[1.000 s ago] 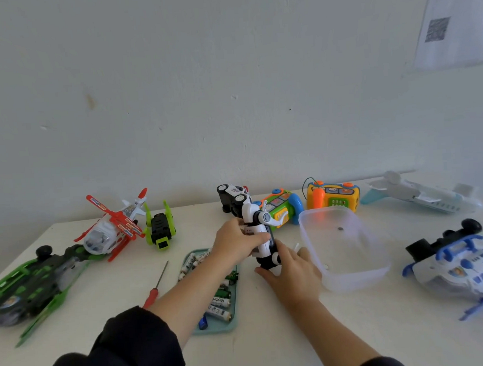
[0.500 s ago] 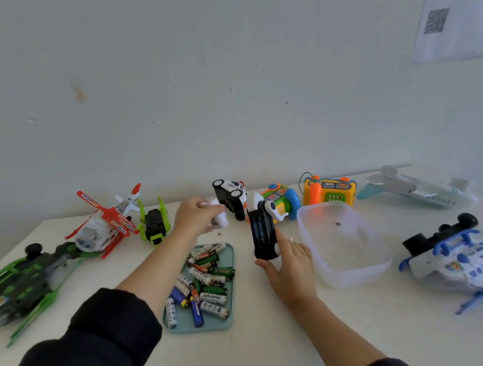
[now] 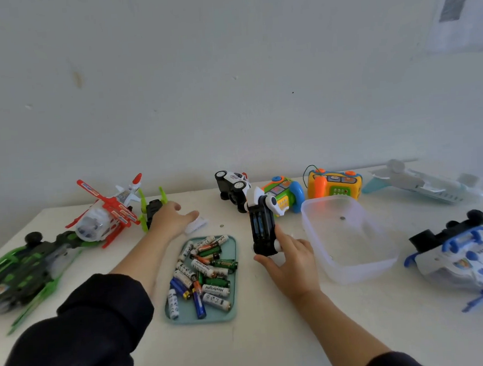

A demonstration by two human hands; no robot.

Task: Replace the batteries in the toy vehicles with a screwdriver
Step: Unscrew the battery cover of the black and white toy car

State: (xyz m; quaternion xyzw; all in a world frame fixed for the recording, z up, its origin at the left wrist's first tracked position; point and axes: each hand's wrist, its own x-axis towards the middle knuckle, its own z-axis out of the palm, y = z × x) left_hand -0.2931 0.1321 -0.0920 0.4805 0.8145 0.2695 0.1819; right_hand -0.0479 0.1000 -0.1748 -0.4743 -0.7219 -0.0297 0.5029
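Note:
My right hand (image 3: 290,261) grips the near end of a black-and-white toy car (image 3: 262,227), which stands tilted on the table. Its black underside faces me and the battery bay is uncovered, with batteries showing inside. My left hand (image 3: 173,220) reaches to the back left of the battery tray. Its fingers lie fairly straight over a small white cover piece (image 3: 196,224) on the table, and the thumb is lifted clear. A teal tray (image 3: 235,269) between my arms holds several loose batteries. No screwdriver is visible.
A clear plastic tub (image 3: 351,263) stands right of the car with a small screw inside; another tiny screw (image 3: 222,226) lies on the table. Other toys ring the table: green craft (image 3: 20,272), red-white helicopter (image 3: 105,218), blue-white craft (image 3: 465,255), white plane (image 3: 423,187).
My left hand carried the white cover off the car, moved left and lowered it to the table behind the tray. The right hand kept the car and turned its underside toward me.

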